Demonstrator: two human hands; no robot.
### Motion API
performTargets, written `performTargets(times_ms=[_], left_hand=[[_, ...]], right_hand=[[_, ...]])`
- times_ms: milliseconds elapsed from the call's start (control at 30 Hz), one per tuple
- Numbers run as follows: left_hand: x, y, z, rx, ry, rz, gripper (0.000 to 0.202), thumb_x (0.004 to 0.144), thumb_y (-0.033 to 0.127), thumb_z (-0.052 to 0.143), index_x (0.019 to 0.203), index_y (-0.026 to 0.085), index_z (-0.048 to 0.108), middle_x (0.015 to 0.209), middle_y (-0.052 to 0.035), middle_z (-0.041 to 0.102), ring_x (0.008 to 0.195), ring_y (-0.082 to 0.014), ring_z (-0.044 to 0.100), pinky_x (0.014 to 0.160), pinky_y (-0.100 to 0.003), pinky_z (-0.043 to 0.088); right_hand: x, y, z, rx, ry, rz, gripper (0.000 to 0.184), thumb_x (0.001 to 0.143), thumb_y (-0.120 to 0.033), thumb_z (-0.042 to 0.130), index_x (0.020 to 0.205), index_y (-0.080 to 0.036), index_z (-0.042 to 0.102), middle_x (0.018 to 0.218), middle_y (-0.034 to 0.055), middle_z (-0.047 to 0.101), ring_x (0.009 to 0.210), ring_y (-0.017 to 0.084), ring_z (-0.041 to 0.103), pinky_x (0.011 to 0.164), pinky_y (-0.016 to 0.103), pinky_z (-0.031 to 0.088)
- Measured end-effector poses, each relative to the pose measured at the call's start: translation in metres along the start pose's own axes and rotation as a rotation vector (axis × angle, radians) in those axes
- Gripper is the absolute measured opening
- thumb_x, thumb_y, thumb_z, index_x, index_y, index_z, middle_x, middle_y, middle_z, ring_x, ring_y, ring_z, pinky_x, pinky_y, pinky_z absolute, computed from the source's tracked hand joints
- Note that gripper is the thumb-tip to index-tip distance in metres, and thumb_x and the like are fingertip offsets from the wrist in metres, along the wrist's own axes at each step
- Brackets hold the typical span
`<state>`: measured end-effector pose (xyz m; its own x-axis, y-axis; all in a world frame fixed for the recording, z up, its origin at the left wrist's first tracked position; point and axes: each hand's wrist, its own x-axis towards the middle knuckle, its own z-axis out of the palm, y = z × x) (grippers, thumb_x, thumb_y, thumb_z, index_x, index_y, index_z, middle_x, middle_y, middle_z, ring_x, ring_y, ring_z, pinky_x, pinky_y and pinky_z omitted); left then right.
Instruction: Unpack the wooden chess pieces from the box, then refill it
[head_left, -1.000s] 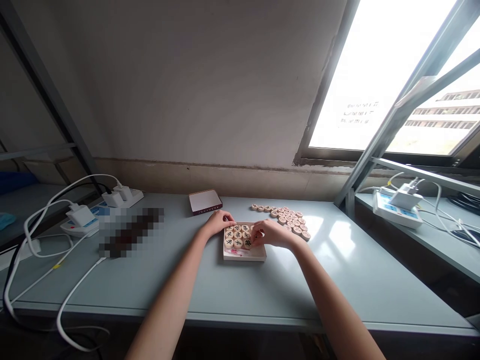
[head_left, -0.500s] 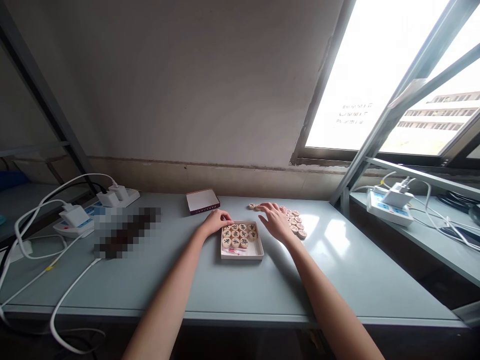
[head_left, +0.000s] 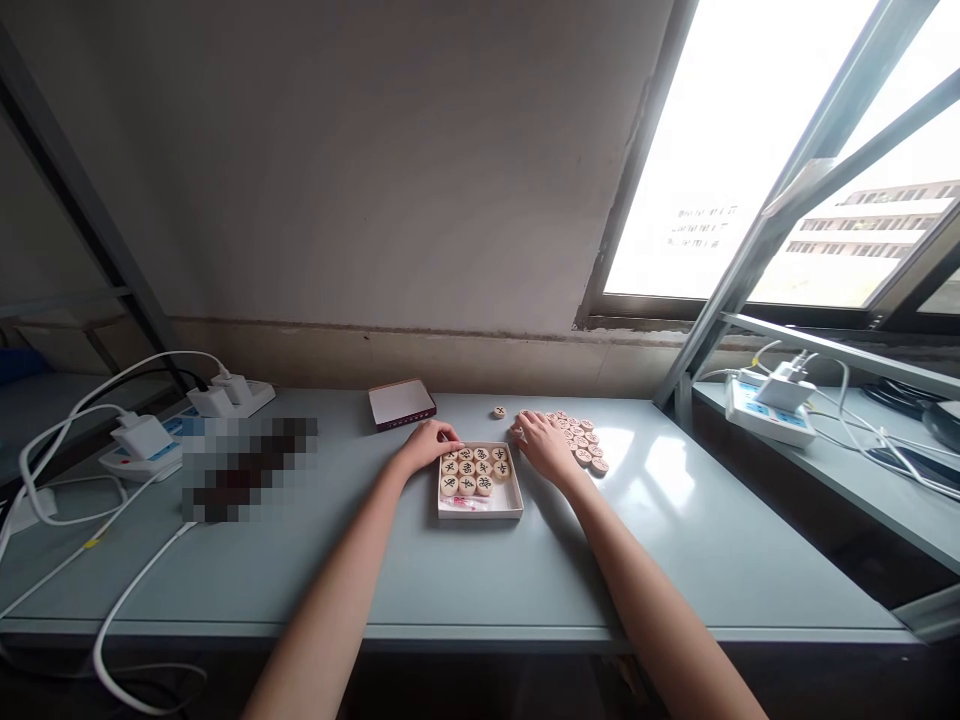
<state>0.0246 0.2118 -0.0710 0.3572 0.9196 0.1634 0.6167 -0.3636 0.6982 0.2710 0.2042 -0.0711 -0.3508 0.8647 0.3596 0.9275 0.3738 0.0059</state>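
Note:
A shallow white box (head_left: 517,512) holds Chinese chess pieces (head_left: 466,485) in rows, black characters up, with a small clear packet with red print (head_left: 465,503) along its near side. At the box's far left corner, my left hand (head_left: 427,446) is closed on the rim. My right hand (head_left: 546,448) is just right of the box, fingers bent down on the table. A pale Chinese chess piece (head_left: 517,431) shows partly under its fingertips. Red-marked pieces (head_left: 583,440) lie grouped beyond and right of that hand, partly hidden by it. One loose black-marked piece (head_left: 499,412) lies behind the box.
The dark red box lid (head_left: 403,404) lies upturned at the back. Power strips with white plugs stand left (head_left: 146,440) and right (head_left: 772,405), with trailing cables. A blurred dark object (head_left: 251,470) lies left. A metal frame post (head_left: 705,340) rises at the right.
My right hand has drawn back slightly toward me and the box, its fingers curling in; a piece beside its fingertips has moved with it. My left hand stays at the box corner.

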Motion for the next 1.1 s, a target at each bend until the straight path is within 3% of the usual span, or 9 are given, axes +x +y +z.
performTargets(times_ms=[67,200,467,600,767,967,1100], left_hand=[[-0.001,0.001,0.0,-0.006,0.001,0.0,0.022,0.07,0.035,0.062,0.076,0.015,0.069,0.077,-0.0063,0.069,0.073,-0.0191,0.061,0.064,-0.026,0.043],[-0.002,0.003,-0.001,-0.01,-0.002,0.006,0.022,0.07,0.035,0.062,0.076,0.015,0.069,0.079,-0.0062,0.07,0.074,-0.0191,0.061,0.066,-0.027,0.043],[-0.002,0.003,-0.001,-0.006,-0.005,-0.001,0.022,0.07,0.035,0.061,0.076,0.015,0.069,0.077,-0.0061,0.069,0.074,-0.0191,0.06,0.065,-0.027,0.042],[-0.002,0.004,-0.002,0.002,-0.012,0.003,0.023,0.07,0.035,0.061,0.076,0.015,0.069,0.076,-0.0062,0.068,0.073,-0.0191,0.06,0.064,-0.027,0.042],[-0.002,0.004,-0.002,0.004,-0.01,0.015,0.025,0.07,0.037,0.061,0.076,0.015,0.069,0.076,-0.0062,0.069,0.073,-0.0194,0.06,0.065,-0.027,0.042],[-0.001,0.002,-0.001,0.006,-0.013,0.007,0.023,0.07,0.035,0.062,0.077,0.014,0.069,0.077,-0.0061,0.069,0.072,-0.0187,0.06,0.064,-0.026,0.043],[-0.001,0.002,-0.001,-0.013,-0.011,0.01,0.023,0.07,0.035,0.061,0.077,0.014,0.069,0.077,-0.0061,0.069,0.073,-0.0188,0.06,0.064,-0.026,0.043]], right_hand=[[0.0,0.001,-0.003,0.01,-0.007,0.002,0.016,0.089,-0.02,0.043,0.097,-0.018,0.056,0.104,0.0101,0.06,0.096,0.023,0.054,0.081,0.033,0.038],[0.0,0.002,-0.009,0.045,-0.014,0.04,0.011,0.086,-0.022,0.049,0.091,-0.019,0.058,0.098,0.0071,0.063,0.093,0.022,0.055,0.083,0.035,0.034],[-0.009,0.004,-0.05,0.153,-0.085,0.134,0.024,0.086,-0.038,0.048,0.083,-0.026,0.068,0.091,0.0035,0.068,0.089,0.023,0.056,0.078,0.035,0.032],[-0.009,-0.001,-0.064,0.366,-0.152,0.033,0.026,0.083,-0.046,0.051,0.087,-0.028,0.069,0.091,0.0019,0.067,0.085,0.02,0.056,0.077,0.032,0.036],[-0.01,-0.012,-0.07,0.618,-0.399,-0.164,0.025,0.075,-0.045,0.06,0.09,-0.026,0.069,0.097,0.0024,0.065,0.088,0.02,0.055,0.074,0.028,0.04],[-0.013,-0.02,-0.066,0.531,-0.485,-0.249,0.019,0.07,-0.037,0.067,0.087,-0.03,0.069,0.095,0.0007,0.061,0.094,0.02,0.052,0.087,0.033,0.034],[-0.014,-0.023,-0.064,0.469,-0.499,-0.229,0.02,0.066,-0.033,0.07,0.086,-0.03,0.068,0.092,0.0006,0.06,0.092,0.021,0.051,0.085,0.033,0.034]])
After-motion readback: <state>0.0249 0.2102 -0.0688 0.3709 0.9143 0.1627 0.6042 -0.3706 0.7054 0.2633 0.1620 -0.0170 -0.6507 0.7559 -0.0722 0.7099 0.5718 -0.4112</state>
